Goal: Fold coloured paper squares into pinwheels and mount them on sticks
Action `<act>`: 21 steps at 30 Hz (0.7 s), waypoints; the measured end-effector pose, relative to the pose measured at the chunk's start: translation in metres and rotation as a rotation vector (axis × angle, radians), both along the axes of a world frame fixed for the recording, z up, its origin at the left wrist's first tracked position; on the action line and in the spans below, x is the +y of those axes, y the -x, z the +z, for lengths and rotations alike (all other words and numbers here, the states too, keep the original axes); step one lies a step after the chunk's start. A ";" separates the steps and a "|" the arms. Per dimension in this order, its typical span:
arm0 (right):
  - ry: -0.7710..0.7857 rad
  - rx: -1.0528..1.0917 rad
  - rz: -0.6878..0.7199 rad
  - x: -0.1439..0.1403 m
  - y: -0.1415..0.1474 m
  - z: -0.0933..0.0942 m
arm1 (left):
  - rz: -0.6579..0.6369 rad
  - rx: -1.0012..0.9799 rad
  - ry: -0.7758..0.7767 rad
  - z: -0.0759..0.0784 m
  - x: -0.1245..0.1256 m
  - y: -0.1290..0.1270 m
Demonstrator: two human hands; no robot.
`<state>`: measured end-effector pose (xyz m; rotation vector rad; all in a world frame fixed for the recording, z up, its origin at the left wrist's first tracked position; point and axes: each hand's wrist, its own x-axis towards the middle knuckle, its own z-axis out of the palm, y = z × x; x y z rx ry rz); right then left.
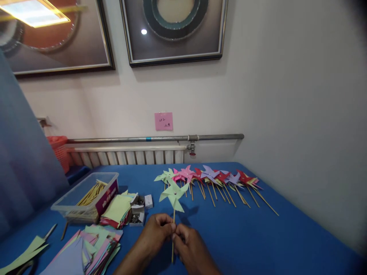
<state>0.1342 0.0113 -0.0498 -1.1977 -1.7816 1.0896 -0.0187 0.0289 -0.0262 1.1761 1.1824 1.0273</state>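
Note:
A pale green paper pinwheel point(174, 194) on a thin wooden stick stands upright in front of me, a silver pin at its centre. My left hand point(157, 231) pinches the stick below the paper blades. Just to the right, my right hand point(187, 241) also has its fingers closed on the stick, touching the left fingertips. The stick's lower end shows beneath both hands. Behind it, a row of finished-looking pinwheels point(210, 172) in green, pink, red and purple lies on the blue table point(243, 236).
At left sit a clear plastic box point(106, 176) of wooden sticks, a stack of coloured paper squares point(117, 208), and small boxes of metal pins point(137, 218). Nearer lie cut paper sheets point(64, 256) and scissors point(51, 231) partly under green paper. A radiator point(129, 157) stands behind.

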 end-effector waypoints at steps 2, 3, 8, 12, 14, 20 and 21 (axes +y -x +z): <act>0.006 0.008 -0.009 0.001 0.000 -0.002 | 0.019 0.017 -0.026 -0.001 0.001 0.000; 0.012 0.012 -0.016 0.002 0.000 -0.003 | 0.033 0.030 -0.042 -0.001 0.002 0.000; 0.064 0.008 -0.025 0.004 0.001 -0.009 | 0.108 0.063 -0.056 0.002 0.006 0.005; 0.053 -0.019 -0.020 0.004 0.002 -0.009 | 0.145 0.052 -0.055 0.004 0.006 0.005; 0.049 -0.034 -0.024 0.003 0.002 -0.007 | 0.150 0.060 -0.058 0.005 0.005 0.004; 0.028 -0.047 -0.028 0.000 0.001 -0.005 | 0.149 0.065 -0.055 0.007 0.003 0.003; 0.023 -0.049 -0.031 0.000 0.001 -0.005 | 0.151 0.063 -0.054 0.006 0.004 0.003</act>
